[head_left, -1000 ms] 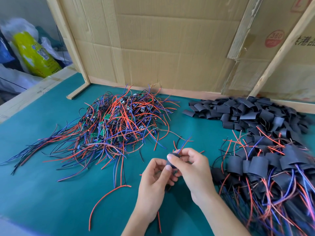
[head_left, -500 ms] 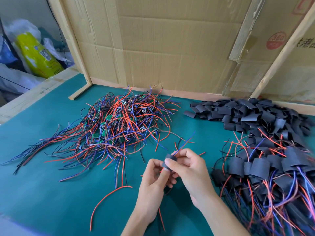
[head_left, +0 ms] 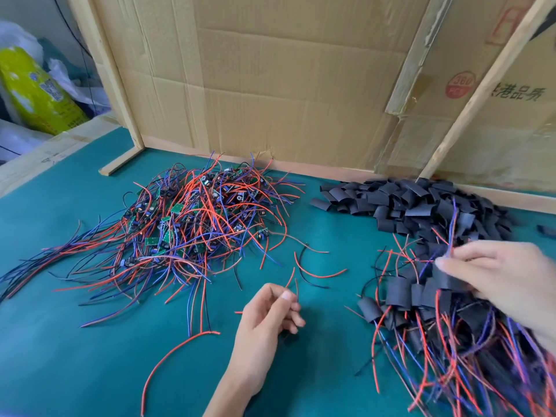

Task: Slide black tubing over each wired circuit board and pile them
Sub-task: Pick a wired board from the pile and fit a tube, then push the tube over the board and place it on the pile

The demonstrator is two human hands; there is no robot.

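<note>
A tangled heap of bare circuit boards (head_left: 186,224) with red, blue and black wires lies at the left of the green mat. Cut pieces of black tubing (head_left: 406,203) are heaped at the back right. In front of them lies the pile of sleeved boards (head_left: 400,296). My right hand (head_left: 499,278) is over that pile and pinches a sleeved board (head_left: 448,279), whose wires stick up past the fingers. My left hand (head_left: 267,317) hovers mid-table with its fingers loosely curled and nothing in them.
A cardboard wall (head_left: 285,85) with wooden battens closes off the back. Loose red and black wires (head_left: 313,273) lie between the piles, and a long red wire (head_left: 168,359) curves across the green mat (head_left: 75,356). A yellow bag (head_left: 33,91) sits beyond the left edge.
Both hands held the board and tube together mid-table. My right hand has carried the sleeved board right onto the finished pile, and my left hand has let go.
</note>
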